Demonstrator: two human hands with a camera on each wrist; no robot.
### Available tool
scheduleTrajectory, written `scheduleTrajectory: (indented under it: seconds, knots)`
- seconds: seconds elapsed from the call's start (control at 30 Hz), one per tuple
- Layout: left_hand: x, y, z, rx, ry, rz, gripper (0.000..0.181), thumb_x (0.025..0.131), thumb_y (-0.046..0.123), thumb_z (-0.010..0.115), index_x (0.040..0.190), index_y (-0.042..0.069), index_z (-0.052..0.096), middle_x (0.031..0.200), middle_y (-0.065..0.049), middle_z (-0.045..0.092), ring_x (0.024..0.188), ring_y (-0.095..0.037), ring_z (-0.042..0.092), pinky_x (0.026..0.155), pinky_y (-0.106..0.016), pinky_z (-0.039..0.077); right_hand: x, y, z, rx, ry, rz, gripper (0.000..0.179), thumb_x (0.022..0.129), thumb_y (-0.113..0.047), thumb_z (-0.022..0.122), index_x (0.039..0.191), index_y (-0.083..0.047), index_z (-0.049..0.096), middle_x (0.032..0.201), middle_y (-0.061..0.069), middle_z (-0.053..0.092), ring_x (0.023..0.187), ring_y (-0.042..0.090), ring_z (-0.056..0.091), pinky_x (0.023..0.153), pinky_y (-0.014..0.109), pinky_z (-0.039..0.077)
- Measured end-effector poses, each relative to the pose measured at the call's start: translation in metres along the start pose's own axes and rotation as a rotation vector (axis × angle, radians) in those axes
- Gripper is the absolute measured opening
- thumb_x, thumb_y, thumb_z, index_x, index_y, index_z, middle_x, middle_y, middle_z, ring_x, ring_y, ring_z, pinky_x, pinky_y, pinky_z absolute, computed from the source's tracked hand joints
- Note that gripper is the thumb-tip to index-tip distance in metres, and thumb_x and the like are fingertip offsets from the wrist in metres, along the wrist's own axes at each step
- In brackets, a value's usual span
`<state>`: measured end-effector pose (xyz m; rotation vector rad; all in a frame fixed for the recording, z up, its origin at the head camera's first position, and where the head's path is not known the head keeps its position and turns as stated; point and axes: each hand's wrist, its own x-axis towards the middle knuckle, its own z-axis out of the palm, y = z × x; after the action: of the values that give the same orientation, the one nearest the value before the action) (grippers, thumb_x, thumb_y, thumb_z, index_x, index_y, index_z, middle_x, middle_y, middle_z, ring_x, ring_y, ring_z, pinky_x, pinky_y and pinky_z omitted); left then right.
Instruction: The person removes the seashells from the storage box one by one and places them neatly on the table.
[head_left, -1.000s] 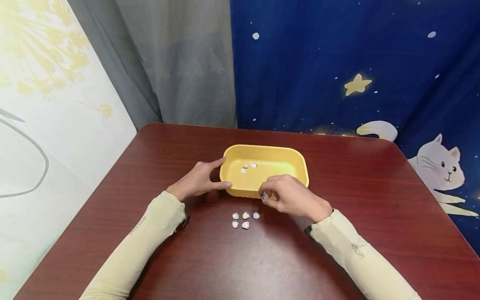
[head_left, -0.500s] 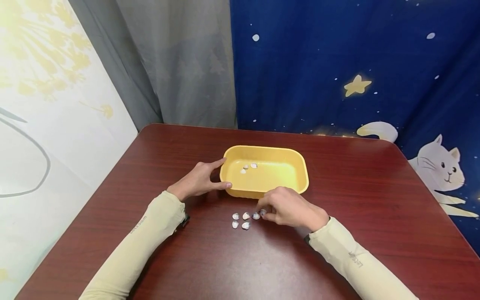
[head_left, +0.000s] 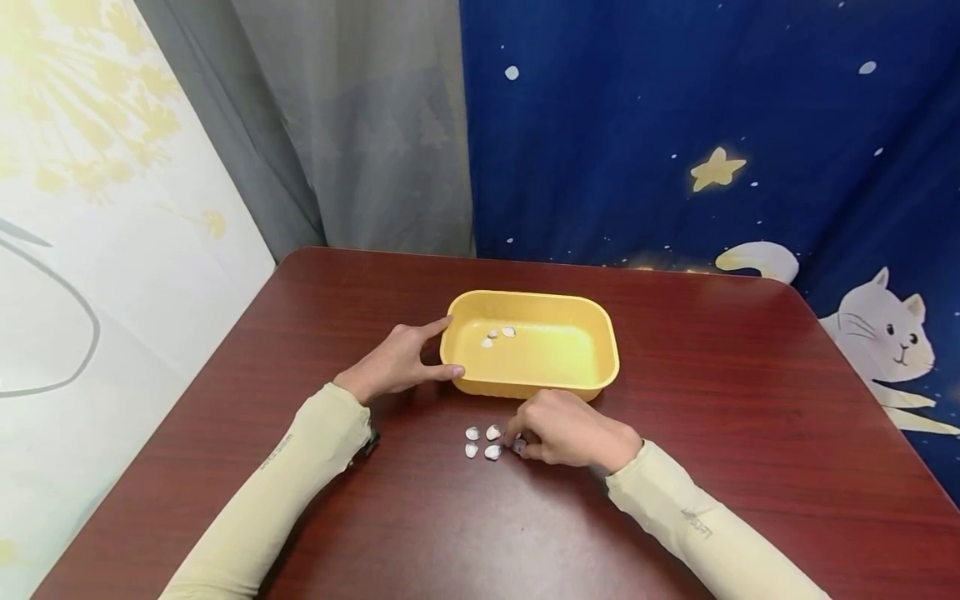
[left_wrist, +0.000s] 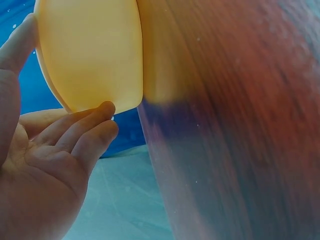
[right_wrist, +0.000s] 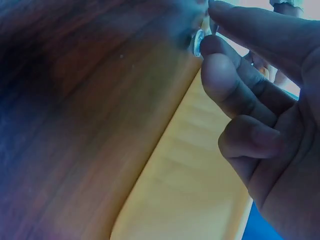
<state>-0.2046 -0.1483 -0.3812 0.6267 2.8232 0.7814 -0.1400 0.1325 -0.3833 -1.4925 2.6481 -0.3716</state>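
My left hand [head_left: 397, 360] holds the left end of a yellow plastic tub [head_left: 534, 389], its thumb at the front corner and its index finger at the rim. Bent fingers rest against the tub's outer wall in the left wrist view. In front of the tub, my right hand [head_left: 567, 431] is low over the table, pinching a small seashell [head_left: 519, 447]. The right wrist view has a shell [right_wrist: 198, 43] at the fingertips. Left of that hand lie several pale shells [head_left: 492, 452] in two short rows. Other shells may be hidden beneath the hand.
Inside the tub, three small shells [head_left: 508, 332] sit toward the left. The dark red table [head_left: 360, 283] has its far edge against grey and blue curtains [head_left: 637, 125]. A pale patterned wall covering [head_left: 112, 250] hangs at the left.
My right hand has carried a shell from the tub's front edge to the right end of the back row, then shifted nearer and slightly left. The left hand stays on the tub.
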Motion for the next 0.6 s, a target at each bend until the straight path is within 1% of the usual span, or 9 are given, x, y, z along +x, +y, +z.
scheduleTrajectory:
  seconds: [0.27, 0.47, 0.6]
  knots:
    - [0.0005, 0.0009, -0.0005, -0.005, 0.001, 0.005, 0.098, 0.083, 0.060, 0.074, 0.157, 0.012, 0.035, 0.155, -0.014, 0.048, 0.140, -0.027, 0.051, 0.114, -0.049, 0.045, 0.0014, -0.0010, 0.0037, 0.010, -0.024, 0.008, 0.019, 0.077, -0.007, 0.080, 0.079, -0.024, 0.074, 0.064, -0.017, 0.054, 0.063, -0.002, 0.047, 0.057, 0.014, 0.038]
    - [0.0005, -0.0001, 0.0000, -0.016, -0.009, -0.013, 0.098, 0.082, 0.060, 0.075, 0.158, 0.013, 0.034, 0.156, -0.012, 0.046, 0.141, -0.027, 0.050, 0.115, -0.049, 0.044, 0.0027, -0.0019, 0.0066, 0.024, -0.027, 0.023, 0.018, 0.078, -0.007, 0.080, 0.081, -0.024, 0.074, 0.063, -0.017, 0.051, 0.062, -0.001, 0.046, 0.057, 0.014, 0.038]
    - [0.0007, -0.0004, -0.0001, -0.016, -0.010, -0.014, 0.098, 0.082, 0.060, 0.075, 0.158, 0.013, 0.034, 0.156, -0.013, 0.046, 0.141, -0.027, 0.049, 0.115, -0.049, 0.044, 0.0030, -0.0017, 0.0060, 0.011, -0.024, 0.027, 0.017, 0.077, -0.009, 0.081, 0.081, -0.024, 0.073, 0.061, -0.017, 0.050, 0.060, -0.003, 0.045, 0.056, 0.014, 0.037]
